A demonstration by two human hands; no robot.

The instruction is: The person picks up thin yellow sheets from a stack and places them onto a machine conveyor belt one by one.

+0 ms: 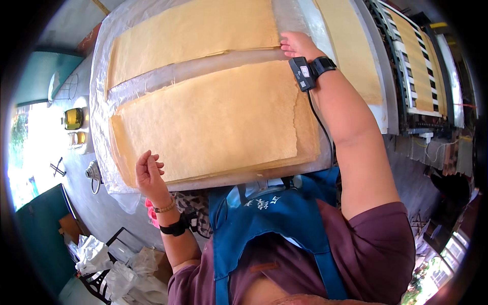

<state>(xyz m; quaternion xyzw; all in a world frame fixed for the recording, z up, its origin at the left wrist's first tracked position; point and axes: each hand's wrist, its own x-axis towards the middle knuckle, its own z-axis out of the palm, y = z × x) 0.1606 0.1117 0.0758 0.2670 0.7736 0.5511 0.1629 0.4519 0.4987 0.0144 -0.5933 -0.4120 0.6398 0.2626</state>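
Note:
Two stacks of thin tan sheets lie side by side on a table covered in clear plastic film. My left hand [149, 173] hovers at the lower left of the near stack [213, 122], its fingers loosely curled, and no object shows in it. My right hand [297, 45] is at the right end of the far stack [198, 32], fingertips at or just beside the corner of its sheets; whether they touch cannot be told. The near stack's top sheet has a ragged right edge, with other sheets showing beneath it.
Beyond the table's right side is a metal-edged surface [352, 49] bearing a tan sheet, then a slatted rack or conveyor [410, 61] with tan material. Glass jars of yellow liquid [73, 119] stand at the left. White plastic bags [122, 278] lie at the lower left.

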